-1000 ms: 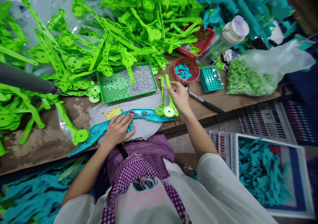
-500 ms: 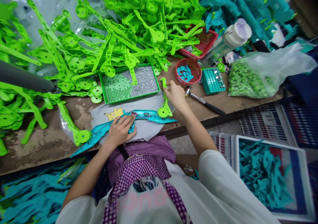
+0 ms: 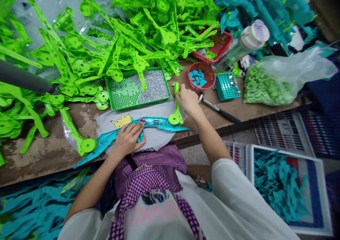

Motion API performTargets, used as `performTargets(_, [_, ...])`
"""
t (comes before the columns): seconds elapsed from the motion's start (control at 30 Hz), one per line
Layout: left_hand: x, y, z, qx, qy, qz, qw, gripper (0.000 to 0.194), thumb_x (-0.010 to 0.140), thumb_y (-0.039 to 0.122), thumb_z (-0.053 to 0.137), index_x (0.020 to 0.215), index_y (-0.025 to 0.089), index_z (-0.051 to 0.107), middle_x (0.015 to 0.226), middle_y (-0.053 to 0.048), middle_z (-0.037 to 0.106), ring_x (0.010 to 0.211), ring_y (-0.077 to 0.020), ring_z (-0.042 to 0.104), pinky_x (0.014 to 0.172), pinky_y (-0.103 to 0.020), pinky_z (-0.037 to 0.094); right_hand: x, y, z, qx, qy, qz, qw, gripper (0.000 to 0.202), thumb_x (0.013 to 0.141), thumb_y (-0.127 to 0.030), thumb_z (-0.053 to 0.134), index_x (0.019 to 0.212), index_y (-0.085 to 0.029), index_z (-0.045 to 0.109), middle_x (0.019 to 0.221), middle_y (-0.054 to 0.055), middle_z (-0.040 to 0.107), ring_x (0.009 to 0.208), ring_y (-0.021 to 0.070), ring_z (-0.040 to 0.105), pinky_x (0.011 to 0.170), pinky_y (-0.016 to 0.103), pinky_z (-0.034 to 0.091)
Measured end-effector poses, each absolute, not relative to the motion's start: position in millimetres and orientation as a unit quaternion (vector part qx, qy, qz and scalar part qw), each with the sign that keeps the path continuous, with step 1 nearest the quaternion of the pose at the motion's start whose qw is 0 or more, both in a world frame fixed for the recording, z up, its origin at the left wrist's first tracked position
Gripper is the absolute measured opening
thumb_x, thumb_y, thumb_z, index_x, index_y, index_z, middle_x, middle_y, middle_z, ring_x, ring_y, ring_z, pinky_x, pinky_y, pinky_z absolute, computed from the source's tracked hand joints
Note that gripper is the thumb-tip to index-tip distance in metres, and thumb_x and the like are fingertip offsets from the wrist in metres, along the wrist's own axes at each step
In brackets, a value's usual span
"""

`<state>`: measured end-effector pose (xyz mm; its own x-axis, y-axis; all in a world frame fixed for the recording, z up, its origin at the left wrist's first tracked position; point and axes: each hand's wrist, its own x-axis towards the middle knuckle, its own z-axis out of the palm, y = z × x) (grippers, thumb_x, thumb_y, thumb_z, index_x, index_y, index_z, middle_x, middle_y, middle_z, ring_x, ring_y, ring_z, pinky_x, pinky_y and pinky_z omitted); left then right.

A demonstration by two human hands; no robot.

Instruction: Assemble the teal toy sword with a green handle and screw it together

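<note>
A long teal plastic bow-shaped body (image 3: 159, 123) lies on a grey cloth (image 3: 156, 139) with a yellow cartoon print. Thin wires and a small dark part show inside it. My left hand (image 3: 129, 139) presses on its middle, fingers closed over it. At the body's right end sits a bright green plastic arm (image 3: 177, 107), its round disc over the teal part. My right hand (image 3: 188, 100) is closed at that arm's upper end, with the fingertips partly hidden. A second green arm (image 3: 87, 145) with a disc is at the left end.
Behind the cloth stands a green tray (image 3: 140, 106) of small metal pieces. To the right are a red basket (image 3: 214, 79) of teal bits, a hammer (image 3: 220, 109), a teal rack (image 3: 225, 87), a bottle (image 3: 245, 43) and a bag of green pieces (image 3: 265, 84). Green arms (image 3: 159, 31) are heaped behind.
My right hand has shifted slightly along the upper end of the green arm. My left hand and the teal body stay in place; the view has moved a little.
</note>
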<state>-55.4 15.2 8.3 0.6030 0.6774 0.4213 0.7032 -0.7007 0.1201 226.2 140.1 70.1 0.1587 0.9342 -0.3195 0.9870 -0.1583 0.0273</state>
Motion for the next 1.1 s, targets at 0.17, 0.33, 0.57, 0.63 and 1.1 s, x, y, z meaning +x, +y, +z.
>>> performTargets(0.17, [-55.2, 15.2, 9.3, -0.895, -0.388, -0.220, 0.032, 0.035, 0.094, 0.028, 0.064, 0.125, 0.014, 0.070, 0.117, -0.009, 0.078, 0.102, -0.0256, 0.071, 0.090, -0.039, 0.046, 230.7, 138.0, 67.2, 0.740, 0.654, -0.109, 0.116, 0.043, 0.102, -0.043, 0.040, 0.134, -0.016, 0.054, 0.121, 0.022, 0.073, 0.109, 0.0393, 0.070, 0.086, 0.044, 0.050])
performTargets(0.33, [-55.8, 14.7, 7.4, -0.894, -0.391, -0.218, 0.027, 0.039, 0.093, 0.029, 0.064, 0.129, 0.014, 0.069, 0.118, -0.009, 0.078, 0.102, -0.0258, 0.071, 0.091, -0.039, 0.046, 229.6, 131.4, 61.0, 0.758, 0.639, -0.101, 0.087, 0.043, 0.103, -0.045, 0.040, 0.129, -0.016, 0.056, 0.116, 0.022, 0.074, 0.106, 0.0372, 0.071, 0.085, 0.042, 0.049])
performTargets(0.57, [-57.3, 14.6, 3.8, -0.889, -0.401, -0.221, -0.023, 0.046, 0.091, 0.026, 0.065, 0.137, 0.019, 0.067, 0.119, -0.010, 0.077, 0.106, -0.0273, 0.071, 0.092, -0.040, 0.047, 230.2, 126.4, 52.4, 0.793, 0.605, -0.077, 0.008, 0.037, 0.098, -0.041, 0.048, 0.119, -0.016, 0.065, 0.107, 0.019, 0.078, 0.104, 0.0366, 0.073, 0.087, 0.043, 0.050])
performTargets(0.63, [-57.5, 14.3, 3.5, -0.885, -0.410, -0.214, -0.045, 0.048, 0.090, 0.026, 0.065, 0.138, 0.020, 0.066, 0.121, -0.010, 0.076, 0.108, -0.0281, 0.070, 0.093, -0.040, 0.047, 234.0, 127.8, 46.7, 0.797, 0.596, -0.083, -0.038, 0.036, 0.095, -0.041, 0.052, 0.115, -0.017, 0.067, 0.105, 0.017, 0.079, 0.103, 0.0352, 0.073, 0.087, 0.042, 0.050])
performTargets(1.1, [-56.9, 14.6, 5.5, -0.889, -0.408, -0.208, -0.026, 0.039, 0.093, 0.029, 0.063, 0.129, 0.019, 0.070, 0.119, -0.010, 0.077, 0.106, -0.0274, 0.071, 0.090, -0.040, 0.047, 243.4, 136.5, 41.5, 0.789, 0.588, -0.129, -0.124, 0.025, 0.088, -0.036, 0.058, 0.100, -0.018, 0.072, 0.095, 0.011, 0.080, 0.092, 0.0280, 0.074, 0.080, 0.034, 0.050])
